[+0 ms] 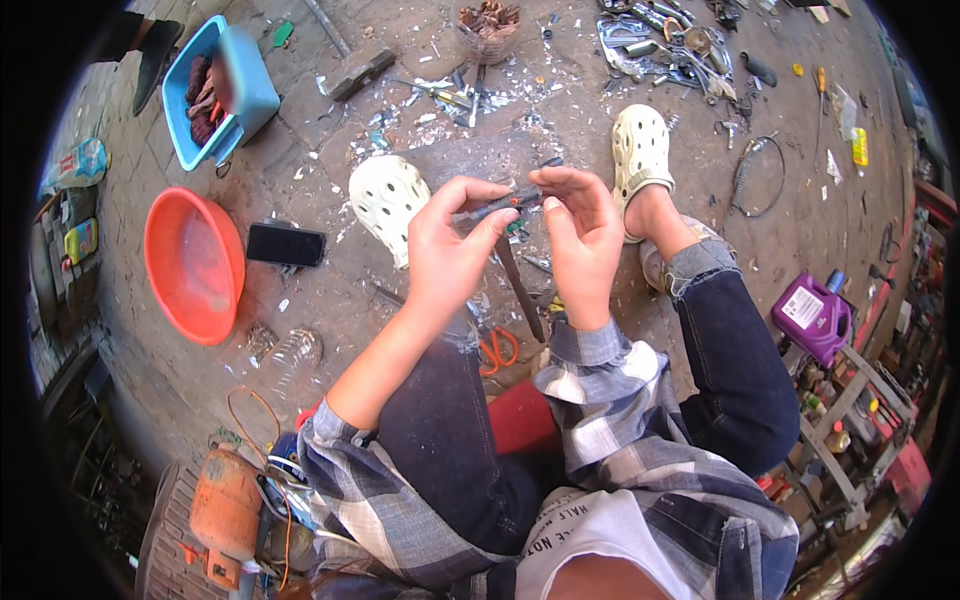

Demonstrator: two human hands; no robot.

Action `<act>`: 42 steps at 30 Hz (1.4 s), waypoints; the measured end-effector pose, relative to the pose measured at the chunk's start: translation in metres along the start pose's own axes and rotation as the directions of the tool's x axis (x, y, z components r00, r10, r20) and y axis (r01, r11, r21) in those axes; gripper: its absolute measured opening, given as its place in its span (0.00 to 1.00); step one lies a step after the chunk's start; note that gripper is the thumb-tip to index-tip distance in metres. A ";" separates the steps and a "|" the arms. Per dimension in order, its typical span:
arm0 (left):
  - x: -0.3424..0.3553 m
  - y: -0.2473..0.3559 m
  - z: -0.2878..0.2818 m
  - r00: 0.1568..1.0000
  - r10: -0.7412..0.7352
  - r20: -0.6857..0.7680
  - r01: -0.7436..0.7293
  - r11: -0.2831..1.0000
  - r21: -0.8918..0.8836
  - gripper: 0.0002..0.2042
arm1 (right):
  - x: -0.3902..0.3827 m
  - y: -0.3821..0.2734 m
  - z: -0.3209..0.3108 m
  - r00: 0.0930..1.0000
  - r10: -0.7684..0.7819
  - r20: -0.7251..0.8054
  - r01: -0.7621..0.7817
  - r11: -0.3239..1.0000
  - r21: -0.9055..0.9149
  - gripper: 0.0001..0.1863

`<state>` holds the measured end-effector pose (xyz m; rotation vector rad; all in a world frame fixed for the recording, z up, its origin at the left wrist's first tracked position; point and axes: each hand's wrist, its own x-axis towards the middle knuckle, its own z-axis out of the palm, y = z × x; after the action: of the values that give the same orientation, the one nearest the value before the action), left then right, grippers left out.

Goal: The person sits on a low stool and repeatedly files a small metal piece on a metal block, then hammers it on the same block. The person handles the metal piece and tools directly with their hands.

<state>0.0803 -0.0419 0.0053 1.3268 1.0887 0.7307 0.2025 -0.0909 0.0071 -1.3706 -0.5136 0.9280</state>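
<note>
Between my two hands, above the floor and between my feet, is a short dark rod-like piece (497,207) with a small reddish spot, perhaps a length of cable. My left hand (440,245) pinches it between thumb and fingers. My right hand (582,235) has its thumb and fingertips closed at the other end, where the fingers partly cover it. Below the hands, a long narrow brown metal strip (522,292) slants down toward my lap. Orange-handled scissors (497,352) lie beside my left knee. Several small tools and scraps (445,95) lie beyond my hands.
At left are a blue tub (262,105) with dark red coils, an orange-red basin (236,232) and a black phone (286,244). A hammer (362,76) lies ahead. Metal parts (665,40) heap at far right; a purple jug (812,318) stands right, an orange gas cylinder (224,492) lower left.
</note>
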 end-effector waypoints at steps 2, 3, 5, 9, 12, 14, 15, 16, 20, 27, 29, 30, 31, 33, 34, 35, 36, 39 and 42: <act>0.001 0.001 0.000 0.998 0.064 -0.006 -0.063 0.996 0.061 0.09 | 0.000 -0.003 0.000 0.999 0.017 0.034 -0.018 1.000 0.022 0.10; 0.002 0.001 -0.001 0.995 0.095 -0.009 -0.094 0.991 0.092 0.09 | 0.000 -0.006 -0.002 0.998 0.033 0.056 -0.034 0.999 0.016 0.10; 0.002 0.002 -0.001 0.987 0.157 -0.014 -0.154 0.978 0.142 0.09 | 0.000 -0.006 -0.004 0.995 0.056 0.076 -0.057 0.998 0.000 0.10; 0.004 0.007 -0.001 0.967 0.253 -0.021 -0.243 0.946 0.215 0.09 | 0.000 -0.005 -0.004 0.997 0.055 0.045 -0.053 0.998 -0.045 0.09; 0.005 0.006 -0.001 0.950 0.311 -0.006 -0.298 0.914 0.277 0.09 | -0.001 -0.004 -0.002 0.999 0.042 0.013 -0.041 0.999 -0.035 0.07; 0.006 0.005 -0.002 0.931 0.365 0.021 -0.352 0.881 0.317 0.09 | -0.001 -0.005 -0.002 0.999 0.051 0.005 -0.051 0.998 -0.026 0.06; 0.006 0.004 -0.002 0.920 0.391 0.036 -0.380 0.862 0.336 0.09 | 0.000 -0.006 -0.002 0.998 0.065 0.006 -0.065 0.998 -0.027 0.06; 0.006 0.003 -0.003 0.935 0.350 0.047 -0.344 0.872 0.347 0.10 | 0.000 -0.005 -0.003 0.997 0.081 0.008 -0.081 0.996 -0.026 0.06; 0.007 -0.008 -0.003 0.971 0.237 0.042 -0.236 0.897 0.374 0.11 | 0.003 0.002 -0.006 0.981 0.191 0.020 -0.189 0.981 -0.050 0.07; 0.035 -0.052 -0.013 0.959 0.272 0.074 -0.260 0.751 0.607 0.11 | 0.000 0.067 -0.025 0.981 0.147 -0.128 -0.166 0.973 -0.161 0.08; 0.047 -0.067 -0.021 0.951 0.298 0.077 -0.260 0.643 0.720 0.09 | -0.015 0.111 -0.031 0.974 0.126 -0.188 -0.182 0.929 -0.323 0.10; 0.059 -0.073 -0.015 0.950 0.297 0.097 -0.264 0.598 0.757 0.09 | -0.019 0.123 -0.041 0.972 0.123 -0.202 -0.190 0.913 -0.360 0.11; 0.068 -0.080 -0.015 0.952 0.283 0.113 -0.256 0.539 0.802 0.08 | -0.027 0.138 -0.048 0.968 0.136 -0.210 -0.210 0.899 -0.384 0.11; 0.082 -0.091 -0.016 0.940 0.288 0.185 -0.295 0.410 0.863 0.04 | -0.041 0.169 -0.061 0.973 0.129 -0.193 -0.209 0.850 -0.484 0.16; 0.086 -0.096 -0.021 0.940 0.260 0.219 -0.303 0.346 0.888 0.03 | -0.048 0.173 -0.059 0.977 0.135 -0.162 -0.202 0.820 -0.535 0.17; 0.089 -0.100 -0.024 0.940 0.230 0.254 -0.314 0.281 0.907 0.04 | -0.054 0.176 -0.059 0.981 0.140 -0.133 -0.192 0.788 -0.585 0.19; 0.092 -0.104 -0.025 0.943 0.170 0.286 -0.319 0.217 0.923 0.04 | -0.059 0.179 -0.060 0.980 0.164 -0.115 -0.200 0.774 -0.601 0.21; 0.098 -0.115 -0.022 0.934 0.025 0.355 -0.356 0.088 0.930 0.06 | -0.061 0.184 -0.065 0.952 0.304 -0.033 -0.251 0.716 -0.652 0.22; 0.096 -0.123 -0.027 0.926 -0.058 0.373 -0.369 0.067 0.927 0.05 | -0.063 0.187 -0.061 0.936 0.348 0.058 -0.207 0.675 -0.708 0.20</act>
<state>0.0709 0.0375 -0.1316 2.7227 1.1657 -0.3499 0.1669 -0.1884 -0.1708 -2.1070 -0.8764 1.1873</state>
